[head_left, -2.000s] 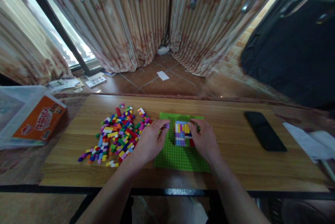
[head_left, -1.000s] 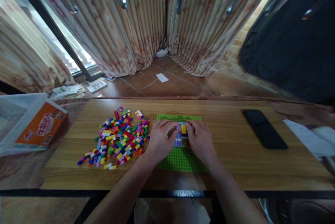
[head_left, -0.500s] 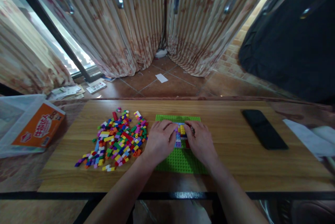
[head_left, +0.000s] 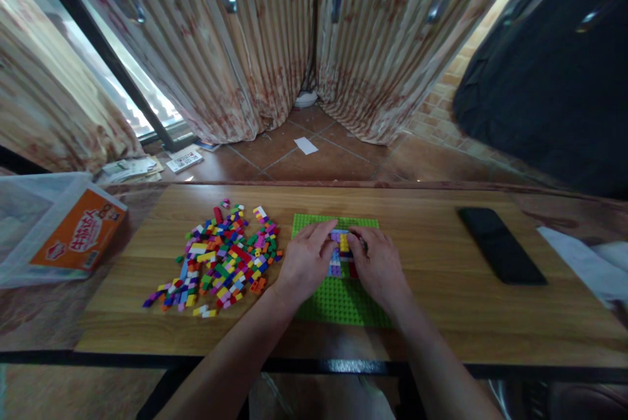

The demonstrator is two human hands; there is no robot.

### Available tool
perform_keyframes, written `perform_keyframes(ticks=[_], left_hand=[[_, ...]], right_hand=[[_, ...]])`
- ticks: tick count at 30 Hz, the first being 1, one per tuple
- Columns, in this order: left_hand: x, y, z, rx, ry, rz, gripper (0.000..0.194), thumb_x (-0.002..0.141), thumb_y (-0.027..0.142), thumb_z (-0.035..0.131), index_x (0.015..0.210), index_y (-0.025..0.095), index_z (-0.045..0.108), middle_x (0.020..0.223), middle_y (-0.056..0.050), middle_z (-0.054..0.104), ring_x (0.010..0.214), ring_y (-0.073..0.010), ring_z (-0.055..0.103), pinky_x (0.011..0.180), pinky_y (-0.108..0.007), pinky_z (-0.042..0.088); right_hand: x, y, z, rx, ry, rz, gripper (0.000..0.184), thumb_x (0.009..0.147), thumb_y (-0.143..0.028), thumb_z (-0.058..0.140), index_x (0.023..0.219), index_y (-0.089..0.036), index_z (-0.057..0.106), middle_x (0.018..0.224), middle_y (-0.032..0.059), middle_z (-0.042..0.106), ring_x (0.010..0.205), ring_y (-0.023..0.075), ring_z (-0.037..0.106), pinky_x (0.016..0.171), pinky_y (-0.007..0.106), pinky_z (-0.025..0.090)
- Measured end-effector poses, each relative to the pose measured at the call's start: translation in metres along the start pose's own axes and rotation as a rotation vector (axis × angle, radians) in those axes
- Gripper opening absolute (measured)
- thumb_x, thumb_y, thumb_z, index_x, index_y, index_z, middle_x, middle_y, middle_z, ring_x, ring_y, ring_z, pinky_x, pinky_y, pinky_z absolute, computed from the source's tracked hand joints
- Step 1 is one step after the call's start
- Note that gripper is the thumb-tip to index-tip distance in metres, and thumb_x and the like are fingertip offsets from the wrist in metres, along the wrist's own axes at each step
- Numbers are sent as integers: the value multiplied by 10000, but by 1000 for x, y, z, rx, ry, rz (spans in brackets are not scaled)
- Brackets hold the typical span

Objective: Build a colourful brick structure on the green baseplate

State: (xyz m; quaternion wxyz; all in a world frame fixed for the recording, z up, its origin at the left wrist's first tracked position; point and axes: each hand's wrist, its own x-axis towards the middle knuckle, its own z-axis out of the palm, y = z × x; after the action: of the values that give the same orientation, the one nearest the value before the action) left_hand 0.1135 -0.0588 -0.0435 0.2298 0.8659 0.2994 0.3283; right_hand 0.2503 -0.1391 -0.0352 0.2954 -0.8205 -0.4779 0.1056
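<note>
A green studded baseplate [head_left: 343, 302] lies on the table, with a small build of toy bricks [head_left: 335, 263] on it in purple, light blue, yellow and dark red. My left hand [head_left: 307, 256] is at the build's left side, its index finger raised apart from the thumb and nothing visible between them. At the right side, my right hand [head_left: 380, 260] has bent fingers and thumb closed on the build's edge near the yellow bricks [head_left: 344, 243]. Both hands cover parts of the build and baseplate.
Many loose coloured bricks [head_left: 228, 263] are heaped on the table [head_left: 432, 328] to the left. A clear plastic box [head_left: 44, 217] with an orange label stands at far left. A black phone [head_left: 500, 246] lies on the right, with white paper [head_left: 574, 260] beyond it.
My left index finger has lifted away from the thumb, and a purple brick between them now shows more clearly on the build. My right hand stays nearly in place. The view has shifted slightly.
</note>
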Motion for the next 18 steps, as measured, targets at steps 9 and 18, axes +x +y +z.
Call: perform_keyframes(ticks=[9, 18], left_hand=[[0, 2, 3, -38, -16, -49, 377, 910, 117, 557, 1279, 191, 590, 1201, -66, 711, 1079, -192, 682, 982, -350, 567], [-2, 7, 2, -75, -58, -91, 410, 934, 127, 476, 1331, 201, 544, 1219, -65, 693, 1093, -183, 666, 986, -348, 565]], right_hand=[[1, -6, 0, 71, 8, 62, 426, 962, -459, 410, 1113, -190, 704, 1161, 133, 710, 1117, 300, 612, 963, 465, 441], [1, -12, 5, -52, -34, 104, 575, 901, -624, 409, 1157, -200, 700, 1184, 139, 693, 1119, 366, 592, 952, 564, 420]])
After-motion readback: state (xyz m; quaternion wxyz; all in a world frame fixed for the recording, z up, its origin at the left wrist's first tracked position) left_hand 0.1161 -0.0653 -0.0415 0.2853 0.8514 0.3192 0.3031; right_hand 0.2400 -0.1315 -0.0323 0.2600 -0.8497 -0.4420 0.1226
